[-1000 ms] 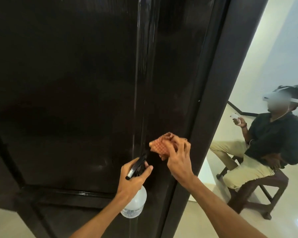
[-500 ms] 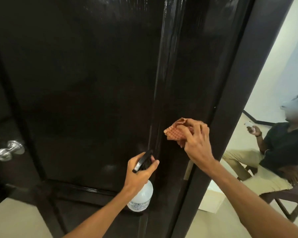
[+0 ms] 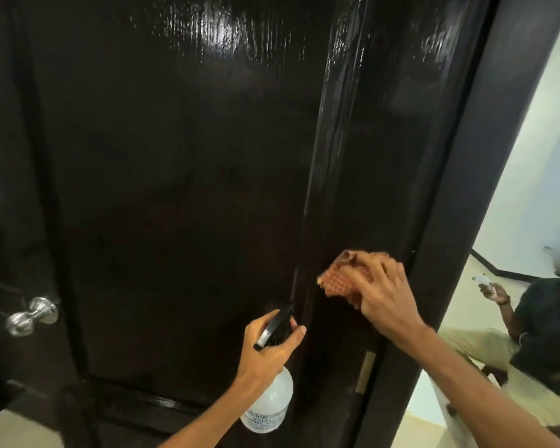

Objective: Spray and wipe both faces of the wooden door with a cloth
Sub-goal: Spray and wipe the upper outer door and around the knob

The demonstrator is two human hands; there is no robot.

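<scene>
While the dark, glossy wooden door takes up most of the view, with streaks of light on its upper face, the rest is listed by its place against that door. Right hand: fingers bent over a bunched orange-red checked cloth, holding it and pressing it to the door's right-hand vertical strip, below mid-height and close to the door's right edge. Left hand: wrapped round the neck of a spray bottle, thumb lying forward beside the black trigger head, whose nozzle points at the door just left of the cloth and lower. Bottle body: translucent white with a printed label, hanging below the hand in front of the door's lower part; whether it touches the wood cannot be told. Round metal door knob: silver, at the door's left edge. Dark door frame: just beside the door's right edge. Past that edge, through the opening: a seated person in a dark shirt and pale trousers, a small white object in one hand, with a pale wall behind.
</scene>
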